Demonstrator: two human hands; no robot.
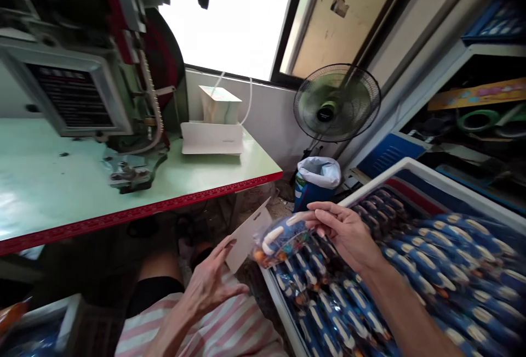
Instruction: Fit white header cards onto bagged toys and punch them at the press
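Observation:
My left hand (209, 284) is in front of my lap, its fingertips at the edge of a white card (247, 236) with a small hang slot; its thumb points away to the right. My right hand (343, 231) pinches the upper end of a clear plastic bag (276, 241). Blue and cream pieces show inside the bag, with orange bits at its lower end. The bag lies right against the card, and I cannot tell whether they are joined. Below my right hand, a white-rimmed crate (279, 305) holds many similar blue and cream packs (427, 253).
To the left, a machine (102, 72) stands on a pale green table (197, 173) with a red edge. On it are a folded white card (211, 139) and a small box (222, 106). Beyond are a fan (337, 105), a lined bin (318, 173) and shelving at the right.

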